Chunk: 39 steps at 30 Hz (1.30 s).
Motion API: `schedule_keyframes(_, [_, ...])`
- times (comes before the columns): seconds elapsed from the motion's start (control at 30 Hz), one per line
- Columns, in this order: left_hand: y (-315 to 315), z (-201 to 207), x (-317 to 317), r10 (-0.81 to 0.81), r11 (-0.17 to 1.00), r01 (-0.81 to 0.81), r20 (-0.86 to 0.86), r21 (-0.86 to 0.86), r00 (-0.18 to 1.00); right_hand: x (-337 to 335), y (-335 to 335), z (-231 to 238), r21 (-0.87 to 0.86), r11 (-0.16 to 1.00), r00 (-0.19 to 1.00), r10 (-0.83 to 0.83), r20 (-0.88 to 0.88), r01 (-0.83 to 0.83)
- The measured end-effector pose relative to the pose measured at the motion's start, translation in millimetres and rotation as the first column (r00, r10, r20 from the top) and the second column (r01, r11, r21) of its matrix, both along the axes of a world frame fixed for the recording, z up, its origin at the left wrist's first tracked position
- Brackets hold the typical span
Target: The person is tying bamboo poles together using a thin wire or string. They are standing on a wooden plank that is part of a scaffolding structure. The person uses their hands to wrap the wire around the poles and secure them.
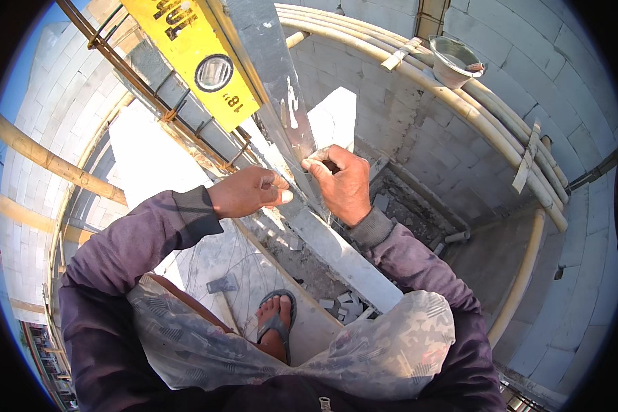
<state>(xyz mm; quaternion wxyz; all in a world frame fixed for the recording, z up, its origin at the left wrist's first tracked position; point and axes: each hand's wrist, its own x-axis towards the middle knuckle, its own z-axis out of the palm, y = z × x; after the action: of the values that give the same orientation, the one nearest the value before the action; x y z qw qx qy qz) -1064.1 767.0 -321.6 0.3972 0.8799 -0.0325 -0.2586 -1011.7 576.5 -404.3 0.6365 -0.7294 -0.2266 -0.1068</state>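
Both hands work close together at the lower part of a long grey board or bar (pixel 264 51) streaked with white. My left hand (pixel 250 190) is closed, thumb and forefinger brought together left of the bar; whatever they hold is too small to make out. Pressed together at the bar's right edge are the thumb and forefinger of my right hand (pixel 343 180), its other fingers curled; what sits in this pinch is hidden. A yellow spirit level (pixel 237 93) with a round vial lies along the bar's left side, above my left hand. Beneath my hands runs a pale block ledge (pixel 350 257).
A hammer (pixel 222 284) lies on the boards beside my sandalled foot (pixel 276 319). Steel rebar (pixel 110 51) rises at the left. Bamboo poles (pixel 474 106) cross at the right, with a bucket (pixel 452 63) by them. Rubble (pixel 350 305) lies below the ledge.
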Motion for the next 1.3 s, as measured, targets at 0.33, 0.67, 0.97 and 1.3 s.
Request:
schedule_keyframes(0.33, [3.8,8.4,-10.3,0.096,0.995,-0.097,-0.015,-0.016,0.995,-12.4,-31.5,5.0,-0.201,0.979,1.0,-0.007,0.009,0.008])
schedule_keyframes(0.67, [17.3,14.1,1.2,-0.137,0.99,0.121,0.281,0.074,0.95,-21.3,-32.4,7.2,-0.224,0.953,0.976,0.183,-0.115,-0.205])
schedule_keyframes(0.97, [26.4,23.0,-7.2,-0.173,0.963,0.104,0.276,0.247,0.945,-9.7,-19.1,5.8,-0.127,0.98,0.984,0.142,-0.107,-0.155])
schedule_keyframes(1.3, [66.1,-7.7,76.8,-0.199,0.957,0.039,0.557,0.286,0.806,-11.7,-15.6,15.4,-0.107,0.992,0.98,0.044,-0.196,-0.066])
